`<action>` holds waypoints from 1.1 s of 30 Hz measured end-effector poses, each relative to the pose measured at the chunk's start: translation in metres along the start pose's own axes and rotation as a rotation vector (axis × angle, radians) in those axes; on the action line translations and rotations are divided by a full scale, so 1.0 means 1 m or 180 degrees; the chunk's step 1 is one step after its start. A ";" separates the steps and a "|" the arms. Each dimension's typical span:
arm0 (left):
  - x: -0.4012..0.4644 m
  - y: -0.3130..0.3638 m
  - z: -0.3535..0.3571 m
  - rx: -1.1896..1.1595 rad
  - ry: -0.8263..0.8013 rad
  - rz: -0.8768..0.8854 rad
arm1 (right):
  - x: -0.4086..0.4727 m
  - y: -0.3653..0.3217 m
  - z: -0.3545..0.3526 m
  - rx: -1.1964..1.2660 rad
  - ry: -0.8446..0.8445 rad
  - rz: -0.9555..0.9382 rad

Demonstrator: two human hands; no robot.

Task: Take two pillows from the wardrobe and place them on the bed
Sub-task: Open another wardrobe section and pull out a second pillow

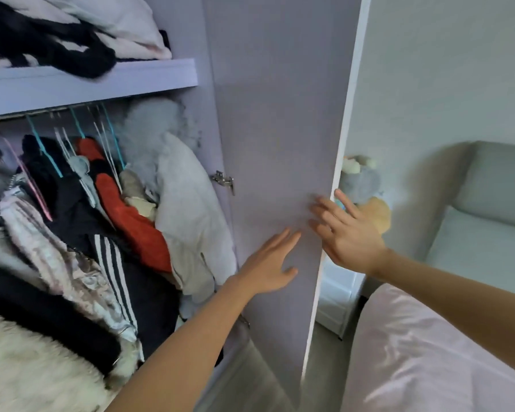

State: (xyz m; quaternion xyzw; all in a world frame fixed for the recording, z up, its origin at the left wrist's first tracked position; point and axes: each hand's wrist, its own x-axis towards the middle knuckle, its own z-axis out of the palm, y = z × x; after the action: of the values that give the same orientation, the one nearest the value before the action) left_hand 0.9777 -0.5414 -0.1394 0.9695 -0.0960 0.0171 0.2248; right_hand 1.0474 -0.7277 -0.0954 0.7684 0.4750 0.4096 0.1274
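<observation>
Home bedroom: wardrobe (280, 114), bed (428, 352).

wardrobe (204, 150) left | pillows (125, 22) on its shelf (101, 78) | hanging clothes (101, 218) below shelf | open door (280, 129) centre | bed (428, 352) right of door

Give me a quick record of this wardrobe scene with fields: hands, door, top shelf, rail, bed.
left hand: left hand open, fingers straight, in front of the inner face of the wardrobe door
right hand: right hand open, fingers spread at the door's free edge, blurred
door: swung open
top shelf: pale pink bedding with a black garment lying on it
rail: hanging clothes crowded below the shelf
bed: pink bed at lower right, no pillow seen on it
</observation>
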 end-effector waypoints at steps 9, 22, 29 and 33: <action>0.055 -0.008 -0.030 0.0516 0.0161 -0.0626 | 0.002 0.035 0.031 0.0076 -0.1437 0.1094; 0.005 -0.077 -0.219 0.1275 0.1493 -0.1183 | 0.160 0.026 0.038 0.0886 -0.1144 0.1188; -0.033 -0.092 -0.328 0.1823 0.2113 -0.1327 | 0.286 0.010 0.019 0.1592 -0.0329 0.1081; -0.047 -0.103 -0.387 0.2258 0.2442 -0.1446 | 0.365 0.006 0.001 0.2031 0.0388 0.0897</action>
State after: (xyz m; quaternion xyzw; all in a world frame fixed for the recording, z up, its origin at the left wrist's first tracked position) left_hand 0.9555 -0.2721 0.1605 0.9063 0.2151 0.3504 -0.0977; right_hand 1.1299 -0.4261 0.0931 0.8016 0.4751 0.2991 -0.2054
